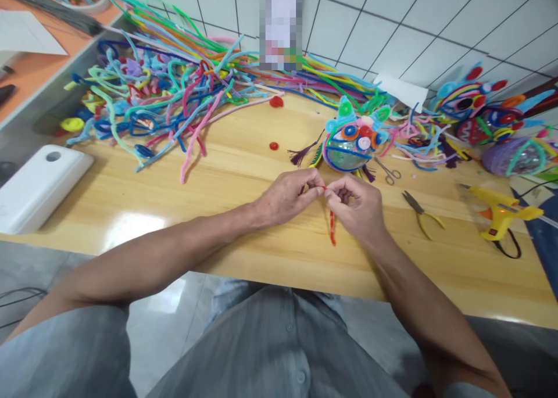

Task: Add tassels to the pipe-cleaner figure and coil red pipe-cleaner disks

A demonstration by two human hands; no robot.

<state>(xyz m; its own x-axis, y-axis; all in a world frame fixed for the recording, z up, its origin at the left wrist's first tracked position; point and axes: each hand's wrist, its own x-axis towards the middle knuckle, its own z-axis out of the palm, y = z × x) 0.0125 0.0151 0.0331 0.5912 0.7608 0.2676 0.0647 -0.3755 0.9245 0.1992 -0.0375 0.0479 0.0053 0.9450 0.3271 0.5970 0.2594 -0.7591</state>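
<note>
Between my fingertips runs a red pipe cleaner, its loose end hanging down below the right hand. My left hand pinches it near one end, and my right hand grips it close beside. Both hands are above the wooden table, almost touching each other. Just beyond them sits a colourful animal-like figure with a clear round body, pipe-cleaner trim and dark tassels. Two small red coils, one larger and one smaller, lie on the wood behind my left hand.
A tangle of pipe cleaners covers the back left. Scissors, pliers and a yellow glue gun lie to the right. More figures stand at the far right. A white power bank rests at the left edge.
</note>
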